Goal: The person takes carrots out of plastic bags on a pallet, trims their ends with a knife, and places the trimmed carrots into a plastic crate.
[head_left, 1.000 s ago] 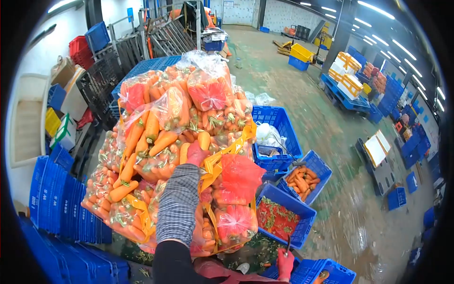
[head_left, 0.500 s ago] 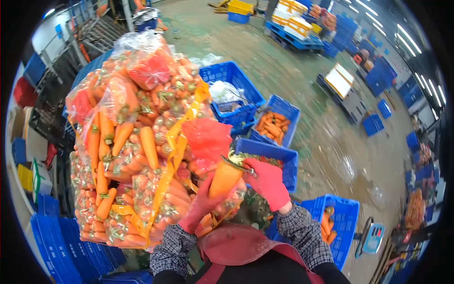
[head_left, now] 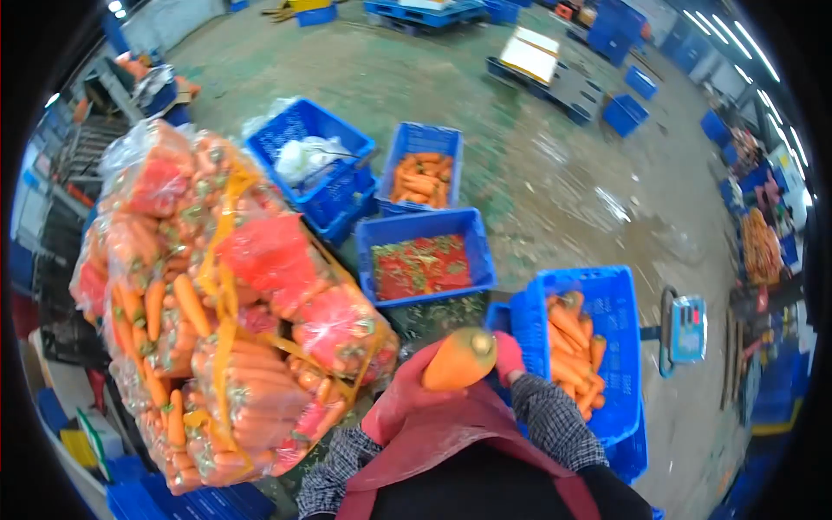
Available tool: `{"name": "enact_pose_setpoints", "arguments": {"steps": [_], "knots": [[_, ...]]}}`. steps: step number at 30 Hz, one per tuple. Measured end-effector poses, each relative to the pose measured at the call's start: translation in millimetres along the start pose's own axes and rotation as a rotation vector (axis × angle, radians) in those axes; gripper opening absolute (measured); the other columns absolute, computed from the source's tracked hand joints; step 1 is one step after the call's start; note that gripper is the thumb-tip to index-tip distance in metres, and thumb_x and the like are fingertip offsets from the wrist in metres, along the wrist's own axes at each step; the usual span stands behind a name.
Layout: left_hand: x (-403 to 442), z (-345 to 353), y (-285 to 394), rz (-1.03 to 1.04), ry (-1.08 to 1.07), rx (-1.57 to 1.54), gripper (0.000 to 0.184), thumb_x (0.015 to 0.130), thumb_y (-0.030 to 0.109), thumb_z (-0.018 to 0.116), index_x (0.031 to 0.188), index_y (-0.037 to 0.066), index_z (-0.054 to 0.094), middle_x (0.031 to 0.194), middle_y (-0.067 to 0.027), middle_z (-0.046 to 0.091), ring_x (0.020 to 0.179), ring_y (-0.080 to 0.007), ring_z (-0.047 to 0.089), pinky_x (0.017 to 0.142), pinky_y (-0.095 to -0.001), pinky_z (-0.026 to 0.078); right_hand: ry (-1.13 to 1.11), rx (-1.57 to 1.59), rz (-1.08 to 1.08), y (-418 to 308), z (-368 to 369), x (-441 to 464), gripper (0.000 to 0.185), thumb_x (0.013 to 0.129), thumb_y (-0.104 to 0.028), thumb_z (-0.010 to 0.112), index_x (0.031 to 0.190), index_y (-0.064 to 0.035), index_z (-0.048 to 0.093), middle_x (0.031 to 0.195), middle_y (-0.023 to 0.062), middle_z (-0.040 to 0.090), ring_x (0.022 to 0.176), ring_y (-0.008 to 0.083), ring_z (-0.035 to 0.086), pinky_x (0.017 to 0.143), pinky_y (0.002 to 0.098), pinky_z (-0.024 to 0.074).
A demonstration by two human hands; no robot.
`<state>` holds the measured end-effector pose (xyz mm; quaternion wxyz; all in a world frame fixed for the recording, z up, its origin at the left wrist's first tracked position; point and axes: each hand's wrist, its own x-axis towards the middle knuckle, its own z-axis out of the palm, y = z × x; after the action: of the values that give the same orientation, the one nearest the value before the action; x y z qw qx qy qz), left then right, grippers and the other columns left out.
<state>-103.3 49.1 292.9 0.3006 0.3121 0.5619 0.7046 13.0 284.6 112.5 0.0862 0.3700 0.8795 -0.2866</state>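
A thick orange carrot lies in my left hand, whose red-gloved fingers wrap it from below. Its trimmed, pale crown faces right. My right hand, in the same red glove, is just beyond the crown, partly hidden by the carrot. Those fingers look closed, but what they hold cannot be seen. To the right of that hand stands a blue crate holding loose carrots. Ahead is another blue crate, with green trimmings on a red bottom.
Clear bags of carrots are piled high on the left, bound with orange straps. Farther ahead stand a blue crate of carrots and a blue crate with white plastic. A scale display is at the right, above wet floor.
The green stalks at the carrot's crown are gone. Both hands have moved away from the bag pile, toward the right crate. The curved metal tool in my right hand no longer shows. My view has turned right.
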Motion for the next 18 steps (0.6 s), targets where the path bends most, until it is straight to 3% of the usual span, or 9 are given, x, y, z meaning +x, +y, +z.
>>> {"name": "enact_pose_setpoints", "arguments": {"steps": [2, 3, 4, 5, 9, 10, 11, 14, 18], "knots": [[37, 56, 22, -0.424, -0.105, -0.264, 0.071, 0.082, 0.023, 0.082, 0.140, 0.000, 0.048, 0.129, -0.0090, 0.062, 0.114, -0.0162, 0.060, 0.098, -0.0326, 0.049, -0.002, 0.126, 0.018, 40, 16, -34, 0.018, 0.089, -0.022, 0.061, 0.093, -0.0066, 0.069, 0.083, 0.0174, 0.068, 0.082, 0.0363, 0.066, 0.072, 0.0454, 0.0530], [65, 87, -7, -0.356, -0.211, -0.311, 0.070, 0.083, 0.027, 0.081, 0.139, 0.001, 0.049, 0.124, -0.0099, 0.063, 0.112, -0.0168, 0.060, 0.096, -0.0322, 0.050, -0.021, 0.186, 0.033, 53, 18, -39, 0.018, 0.089, -0.022, 0.061, 0.093, -0.0067, 0.068, 0.081, 0.0161, 0.067, 0.079, 0.0345, 0.065, 0.070, 0.0444, 0.0521], [86, 111, -35, -0.647, -0.292, -0.103, 0.065, 0.084, 0.032, 0.080, 0.136, 0.002, 0.053, 0.118, -0.0098, 0.066, 0.106, -0.0163, 0.062, 0.092, -0.0317, 0.051, -0.057, 0.251, 0.056, 59, 18, -46, 0.018, 0.090, -0.022, 0.060, 0.093, -0.0069, 0.068, 0.078, 0.0148, 0.065, 0.075, 0.0328, 0.063, 0.067, 0.0434, 0.0513], [79, 151, -63, -0.209, 0.024, -0.096, 0.063, 0.085, 0.035, 0.078, 0.134, 0.003, 0.054, 0.113, -0.0084, 0.068, 0.103, -0.0161, 0.062, 0.090, -0.0325, 0.050, -0.099, 0.325, 0.093, 72, 17, -51, 0.018, 0.090, -0.023, 0.060, 0.094, -0.0070, 0.068, 0.076, 0.0135, 0.064, 0.072, 0.0311, 0.062, 0.065, 0.0424, 0.0504], [128, 218, -128, 0.125, -0.136, -0.056, 0.050, 0.091, 0.035, 0.071, 0.130, 0.007, 0.057, 0.135, -0.0150, 0.056, 0.119, -0.0211, 0.056, 0.096, -0.0364, 0.047, -0.217, 0.555, 0.220, 72, 7, -48, 0.017, 0.092, -0.023, 0.060, 0.094, -0.0076, 0.067, 0.067, 0.0083, 0.058, 0.060, 0.0242, 0.056, 0.054, 0.0383, 0.0470], [118, 177, -81, 0.139, -0.108, 0.084, 0.058, 0.091, 0.034, 0.070, 0.139, 0.007, 0.050, 0.124, -0.0111, 0.058, 0.106, -0.0215, 0.056, 0.092, -0.0358, 0.048, -0.235, 0.579, 0.238, 67, 6, -45, 0.017, 0.092, -0.024, 0.060, 0.095, -0.0077, 0.067, 0.065, 0.0070, 0.057, 0.057, 0.0224, 0.055, 0.052, 0.0373, 0.0461], [107, 128, -59, 0.163, -0.015, 0.213, 0.057, 0.090, 0.034, 0.070, 0.136, 0.007, 0.051, 0.122, -0.0114, 0.058, 0.105, -0.0221, 0.057, 0.092, -0.0364, 0.048, -0.242, 0.592, 0.252, 62, 8, -42, 0.017, 0.093, -0.024, 0.060, 0.095, -0.0079, 0.066, 0.063, 0.0057, 0.056, 0.054, 0.0207, 0.054, 0.049, 0.0363, 0.0453], [48, -75, -32, 0.210, 0.684, 0.701, 0.055, 0.087, 0.034, 0.073, 0.130, 0.005, 0.054, 0.117, -0.0123, 0.060, 0.103, -0.0238, 0.058, 0.091, -0.0384, 0.049, -0.231, 0.628, 0.273, 43, 10, -34, 0.017, 0.094, -0.025, 0.060, 0.095, -0.0083, 0.066, 0.057, 0.0018, 0.052, 0.044, 0.0155, 0.050, 0.041, 0.0332, 0.0427], [-66, -341, 3, -0.061, 1.465, 1.359, 0.052, 0.082, 0.033, 0.076, 0.121, 0.004, 0.058, 0.109, -0.0135, 0.062, 0.100, -0.0261, 0.061, 0.090, -0.0410, 0.050, -0.134, 0.719, 0.311, 18, 10, -32, 0.015, 0.091, -0.022, 0.066, 0.091, -0.0077, 0.062, 0.056, 0.0019, 0.049, 0.040, 0.0131, 0.045, 0.036, 0.0297, 0.0380]]}}
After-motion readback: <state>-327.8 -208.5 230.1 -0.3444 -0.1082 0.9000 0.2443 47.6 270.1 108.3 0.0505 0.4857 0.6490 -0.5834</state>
